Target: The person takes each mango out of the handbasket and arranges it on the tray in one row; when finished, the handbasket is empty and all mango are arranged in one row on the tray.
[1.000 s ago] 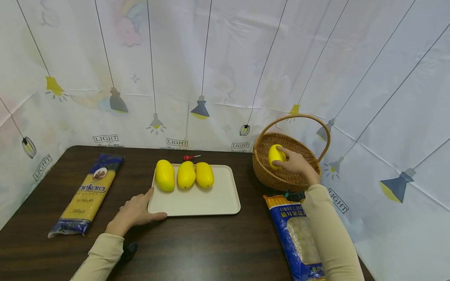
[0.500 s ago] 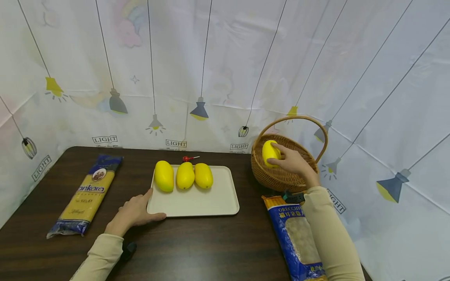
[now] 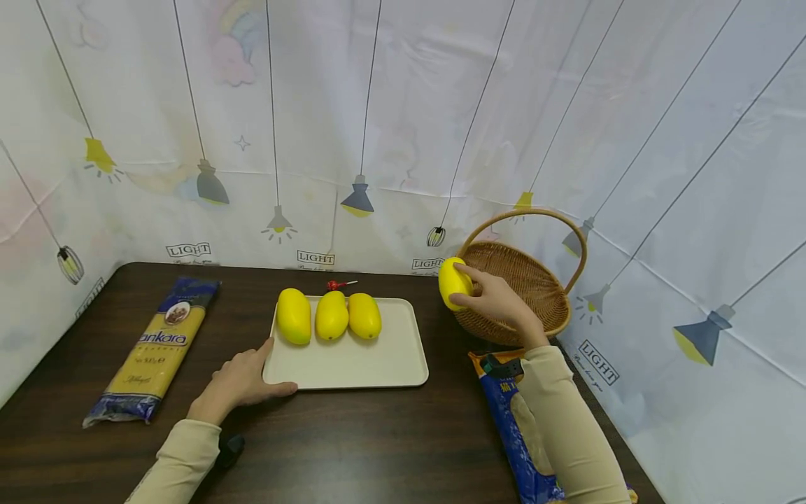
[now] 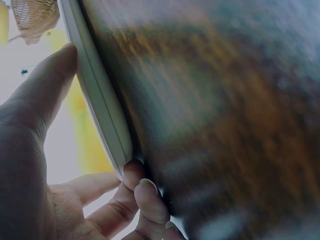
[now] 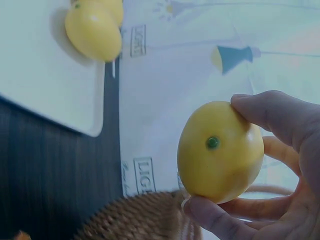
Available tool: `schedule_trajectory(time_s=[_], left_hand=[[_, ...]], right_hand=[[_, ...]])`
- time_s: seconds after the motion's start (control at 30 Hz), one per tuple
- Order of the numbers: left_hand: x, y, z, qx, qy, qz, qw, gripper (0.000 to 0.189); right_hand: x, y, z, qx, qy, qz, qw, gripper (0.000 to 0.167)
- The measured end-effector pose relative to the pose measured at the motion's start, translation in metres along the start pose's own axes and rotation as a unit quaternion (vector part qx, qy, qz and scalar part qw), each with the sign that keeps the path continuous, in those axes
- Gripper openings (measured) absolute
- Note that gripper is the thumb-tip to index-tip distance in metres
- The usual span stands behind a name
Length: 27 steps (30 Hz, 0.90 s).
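Observation:
My right hand point(image 3: 497, 304) grips a yellow mango point(image 3: 454, 283) between thumb and fingers, over the left rim of the wicker basket point(image 3: 529, 269). A small green stem mark on this mango shows in the right wrist view. In the middle of the table, a cream tray point(image 3: 390, 364) bears three more yellow mangoes point(image 3: 331, 316) side by side along its back left. My left hand point(image 3: 242, 381) touches the tray's front left corner, thumb along the front edge and index finger at the left side. Its other fingertips point(image 4: 150, 200) bunch beside the corner in the left wrist view.
A yellow and blue pasta packet point(image 3: 154, 350) lies at the left. Under my right forearm is a blue pasta bag point(image 3: 513, 434). Behind the tray lies a red lollipop point(image 3: 334, 285). A patterned cloth point(image 3: 403, 105) hangs along the table's back edge.
My right hand has carried the mango left, from inside the basket to over its left rim. The left hand and the tray have stayed in place.

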<state>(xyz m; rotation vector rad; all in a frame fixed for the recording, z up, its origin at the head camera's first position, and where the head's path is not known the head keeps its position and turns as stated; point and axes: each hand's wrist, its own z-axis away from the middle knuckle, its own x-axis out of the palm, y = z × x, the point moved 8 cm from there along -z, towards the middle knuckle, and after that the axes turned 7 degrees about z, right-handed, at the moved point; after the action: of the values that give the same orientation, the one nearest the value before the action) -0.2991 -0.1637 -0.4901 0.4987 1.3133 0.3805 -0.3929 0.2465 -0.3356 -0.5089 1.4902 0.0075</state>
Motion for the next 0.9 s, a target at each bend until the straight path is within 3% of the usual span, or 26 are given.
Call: schedule_trajectory(time_s=[0.3,0.9], left_hand=[[0.001,0.0,-0.001,0.002,0.002,0.0,1.0,0.121],[0.0,-0.001,-0.001,-0.001,0.001,-0.001,1.0,0.122]], right_hand=[[0.034,-0.024,-0.015,-0.022,-0.013,0.001,0.9997,0.076],[0.123,-0.035,-0.052,0.012,-0.075,-0.01,0.9971,0.072]])
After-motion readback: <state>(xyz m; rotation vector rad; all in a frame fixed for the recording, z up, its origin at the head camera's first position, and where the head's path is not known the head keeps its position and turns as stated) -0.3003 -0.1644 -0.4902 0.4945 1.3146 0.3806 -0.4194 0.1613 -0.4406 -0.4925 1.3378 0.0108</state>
